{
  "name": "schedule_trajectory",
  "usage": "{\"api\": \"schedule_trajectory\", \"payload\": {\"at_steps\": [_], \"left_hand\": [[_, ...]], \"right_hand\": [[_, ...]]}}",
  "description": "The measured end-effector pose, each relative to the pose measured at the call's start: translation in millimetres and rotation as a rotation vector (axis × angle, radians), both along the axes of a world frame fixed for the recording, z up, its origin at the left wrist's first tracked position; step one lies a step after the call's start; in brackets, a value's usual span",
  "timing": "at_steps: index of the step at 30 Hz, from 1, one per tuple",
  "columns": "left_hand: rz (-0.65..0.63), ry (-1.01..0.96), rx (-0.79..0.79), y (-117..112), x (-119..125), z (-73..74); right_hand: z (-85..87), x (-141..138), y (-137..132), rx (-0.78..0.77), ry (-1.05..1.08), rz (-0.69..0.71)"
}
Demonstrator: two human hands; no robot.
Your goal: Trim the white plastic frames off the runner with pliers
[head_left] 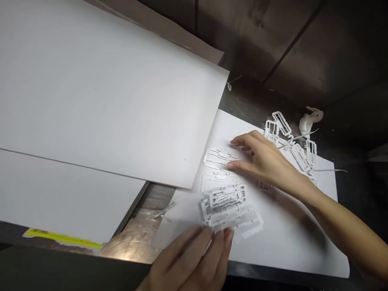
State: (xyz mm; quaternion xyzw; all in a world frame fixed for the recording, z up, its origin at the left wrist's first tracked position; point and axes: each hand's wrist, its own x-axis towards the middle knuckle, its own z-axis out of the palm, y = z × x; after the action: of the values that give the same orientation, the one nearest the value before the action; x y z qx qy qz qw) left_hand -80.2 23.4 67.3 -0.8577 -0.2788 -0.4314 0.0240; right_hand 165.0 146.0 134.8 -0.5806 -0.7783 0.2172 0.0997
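My left hand [194,258] is at the bottom middle, blurred, its fingers bent together. A sliver of white shows between them; what they hold, if anything, I cannot make out. Just beyond its fingertips lie thin white plastic frames [228,197], overlapping in a loose pile, the nearest ones smeared. My right hand [257,157] reaches in from the right with thumb and fingers apart. Its thumb tip is at the edge of a flat white frame [216,158], perhaps touching it. Under the frames is a white sheet [291,234].
Large white boards or sheets [106,89] cover the left, one corner overhanging the work sheet. More white frames [300,155] are heaped beyond my right wrist, near a crumpled white scrap [309,121]. A yellow strip [63,237] shows at lower left. Dark metal panels [287,36] stand behind.
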Motion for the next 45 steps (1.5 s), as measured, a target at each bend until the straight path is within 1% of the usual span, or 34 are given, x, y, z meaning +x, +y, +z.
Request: {"api": "schedule_trajectory", "payload": {"at_steps": [2, 5, 7, 11, 13, 14, 16, 18, 21, 23, 25, 26, 27, 29, 30, 32, 34, 36, 38, 40, 41, 43, 45], "left_hand": [[0.006, -0.005, -0.049, 9.0, 7.6, 4.3], [0.013, 0.017, -0.135, 18.0, 16.8, 8.6], [0.043, 0.041, -0.19, 20.3, 20.9, 8.1], [0.058, 0.158, -0.298, 18.9, 27.2, 1.4], [0.06, 0.176, -0.291, 17.4, 29.8, -0.8], [0.062, 0.179, -0.292, 16.8, 30.5, -0.8], [0.049, 0.192, -0.327, 15.9, 30.2, 1.5], [0.024, 0.222, -0.412, 15.4, 27.9, 6.0], [-0.023, 0.25, -0.536, 14.5, 23.2, 13.1], [-0.05, 0.277, -0.584, 13.5, 21.3, 16.0], [-0.063, 0.297, -0.608, 12.5, 20.6, 16.6], [-0.063, 0.298, -0.616, 12.3, 20.4, 16.0], [-0.057, 0.294, -0.619, 12.7, 20.1, 15.0], [-0.025, 0.29, -0.624, 15.4, 18.8, 12.8], [-0.004, 0.297, -0.63, 17.8, 17.9, 12.1], [0.034, 0.346, -0.674, 24.4, 15.9, 12.7], [0.056, 0.423, -0.734, 31.8, 15.5, 16.6], [0.068, 0.499, -0.761, 38.1, 17.7, 22.5], [0.068, 0.554, -0.742, 41.8, 22.2, 28.6], [0.06, 0.615, -0.711, 43.2, 27.1, 33.5], [0.057, 0.644, -0.704, 43.5, 29.0, 35.6], [0.044, 0.674, -0.739, 45.2, 30.6, 39.0], [0.051, 0.637, -0.819, 50.0, 29.2, 41.7]], "right_hand": [[-7.2, -6.2, 10.3, -0.074, -0.056, -0.042], [-12.3, -12.6, 17.4, -0.141, -0.033, -0.054], [-11.9, -12.4, 16.4, -0.153, 0.011, -0.06], [-8.4, -3.0, 6.1, -0.16, 0.174, -0.146], [-7.6, 1.0, 1.1, -0.118, 0.179, -0.18], [-7.7, 1.6, -0.7, -0.098, 0.142, -0.168], [-8.7, -0.1, -2.3, -0.109, 0.043, -0.137], [-10.4, -4.7, -1.8, -0.165, -0.005, -0.134], [-11.1, -10.7, -1.2, -0.197, 0.035, -0.158], [-7.2, -10.9, -5.8, -0.159, 0.083, -0.154], [2.0, -7.2, -19.0, -0.119, 0.193, -0.18], [8.6, -4.1, -29.5, -0.138, 0.301, -0.201], [16.1, -0.1, -42.6, -0.184, 0.439, -0.223], [32.5, 9.9, -75.2, -0.339, 0.729, -0.245], [40.5, 15.6, -93.3, -0.384, 0.82, -0.248], [54.8, 26.7, -129.0, -0.431, 0.889, -0.254], [65.9, 36.4, -159.3, -0.471, 0.929, -0.297], [73.1, 44.2, -181.4, -0.508, 0.971, -0.344], [76.8, 50.5, -196.2, -0.529, 1.001, -0.371], [77.5, 55.7, -207.2, -0.501, 1.032, -0.395], [76.9, 57.8, -212.3, -0.451, 1.036, -0.411], [74.5, 61.4, -222.9, -0.265, 1.015, -0.439], [71.8, 64.5, -233.1, -0.073, 0.98, -0.457]]}}
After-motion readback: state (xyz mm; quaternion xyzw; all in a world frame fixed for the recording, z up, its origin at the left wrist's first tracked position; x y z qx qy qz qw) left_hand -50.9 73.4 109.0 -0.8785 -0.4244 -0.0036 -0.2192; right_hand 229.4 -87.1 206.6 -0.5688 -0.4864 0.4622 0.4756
